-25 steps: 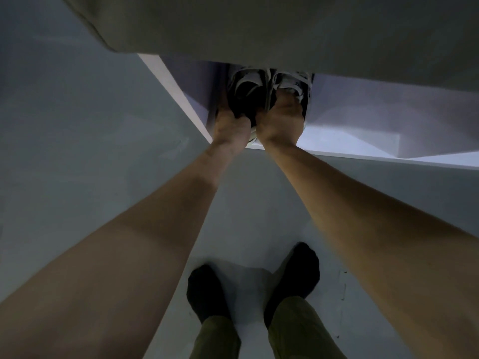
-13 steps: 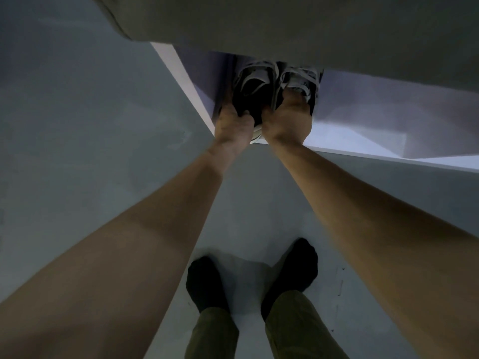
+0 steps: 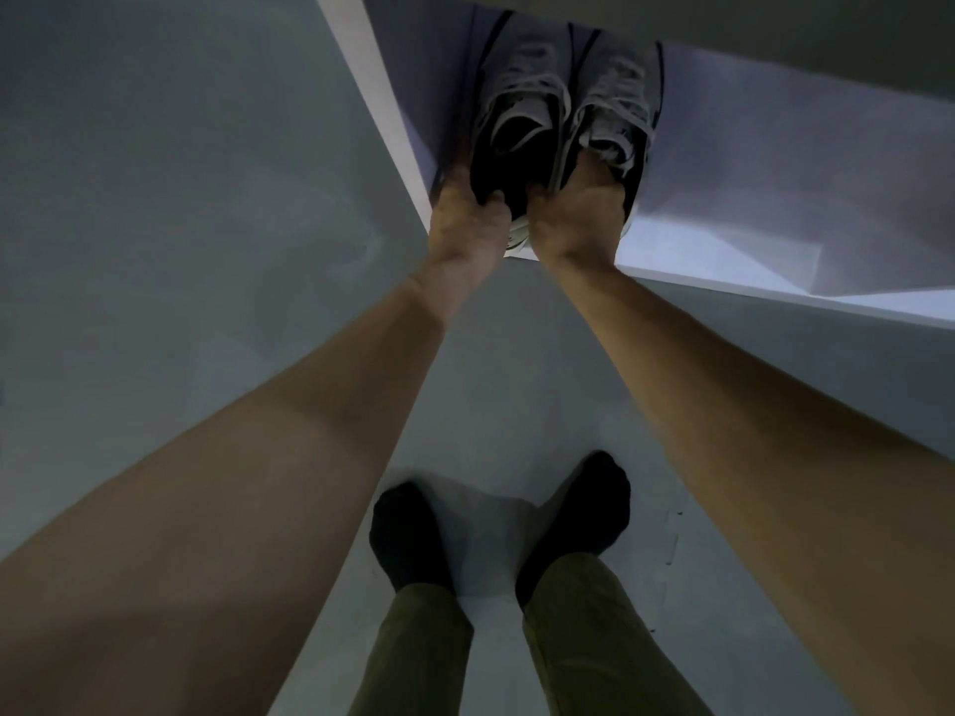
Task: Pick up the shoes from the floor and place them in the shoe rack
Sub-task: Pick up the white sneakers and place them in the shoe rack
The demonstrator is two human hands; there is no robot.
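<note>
— Where are the shoes?

— Side by side on the white shoe rack (image 3: 723,245) shelf, toes pointing far. The left hand (image 3: 467,224) is clamped on the left shoe (image 3: 517,121) at the heel; the right hand (image 3: 579,219) grips the right shoe (image 3: 615,100) likewise.

— Handling?

— Light, I judge, with soft uppers and loose laces. The stiffer heel collar is the sound hold.

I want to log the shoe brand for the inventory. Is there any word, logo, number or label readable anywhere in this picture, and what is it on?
None can be read.
Left sneaker, held by the left hand: no legible logo or lettering; the image is dim and soft.
Right sneaker, held by the right hand: likewise nothing legible.
Shoe rack shelf: plain white, no label.
Floor: only small dark specks, not text.
</note>
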